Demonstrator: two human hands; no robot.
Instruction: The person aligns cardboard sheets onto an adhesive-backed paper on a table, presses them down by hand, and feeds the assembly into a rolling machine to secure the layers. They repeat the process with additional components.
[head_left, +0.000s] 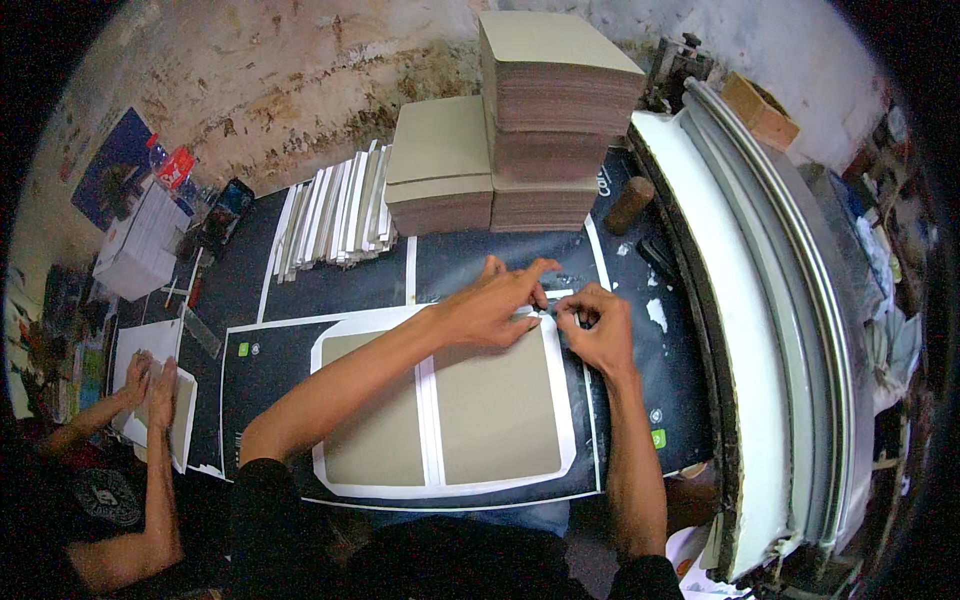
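Observation:
A white-edged book cover (500, 400) with two grey-brown boards and a white spine gap lies flat before me. My left hand (495, 300) reaches across its far edge, index finger stretched out, thumb low near the far right corner. At that corner my right hand (598, 330) has its fingers curled in a pinch beside the white paper edge (543, 312). What lies between those fingertips is too small to make out. A dark printed sheet (270, 400) with a white border and green marks is under the cover.
Tall stacks of grey board (545, 95) and a bundle of paper strips (335, 215) stand at the back. To the right are a brown cylinder (628, 205) and a long curved machine (745, 330). At left, a co-worker's hands (145, 385) press on another cover.

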